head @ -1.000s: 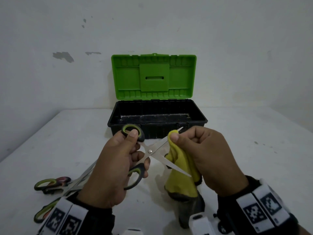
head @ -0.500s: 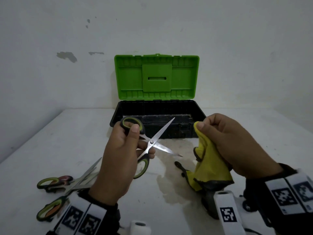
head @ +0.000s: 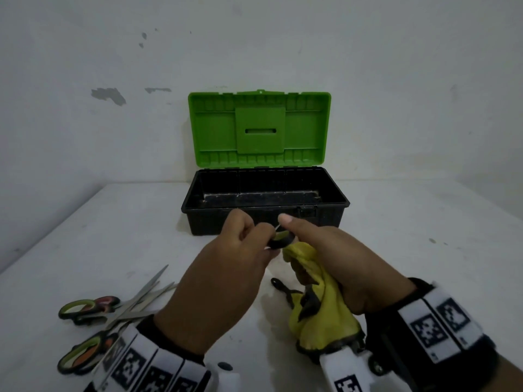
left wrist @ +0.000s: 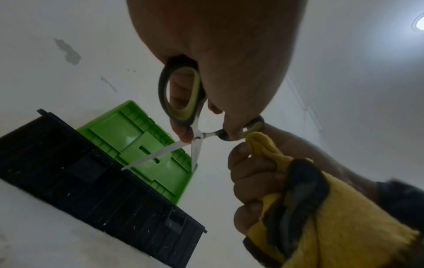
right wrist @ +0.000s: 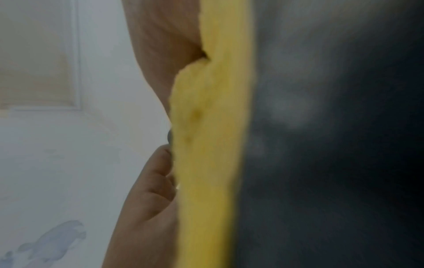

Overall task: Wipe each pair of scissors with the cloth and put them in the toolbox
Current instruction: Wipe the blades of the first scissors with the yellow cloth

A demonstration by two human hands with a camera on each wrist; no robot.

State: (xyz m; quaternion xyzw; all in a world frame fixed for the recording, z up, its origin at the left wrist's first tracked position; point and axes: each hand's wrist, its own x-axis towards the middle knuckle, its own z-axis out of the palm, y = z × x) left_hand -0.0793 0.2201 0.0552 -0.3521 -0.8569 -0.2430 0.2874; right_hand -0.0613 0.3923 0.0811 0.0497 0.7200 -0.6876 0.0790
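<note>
My left hand [head: 226, 267] grips a pair of scissors [left wrist: 197, 137] with black and green handles [head: 280, 240]; its fingers pass through the loops. The blades stand apart and point toward the toolbox [left wrist: 103, 190]. My right hand [head: 334, 261] holds a bunched yellow cloth [head: 319, 304] with dark trim, and the cloth's top [left wrist: 259, 143] touches one scissor handle. The cloth [right wrist: 211, 145] fills the right wrist view. The black toolbox [head: 264, 219] with its green lid [head: 259, 130] raised stands just beyond both hands.
Several more pairs of scissors [head: 113, 309] lie in a heap on the white table [head: 424, 250] at the lower left, beside my left wrist. The toolbox backs onto a white wall [head: 396, 80].
The left hand turned the scissors so the blades point away toward the toolbox. The right hand came back in from the right and brought the cloth against the handle.
</note>
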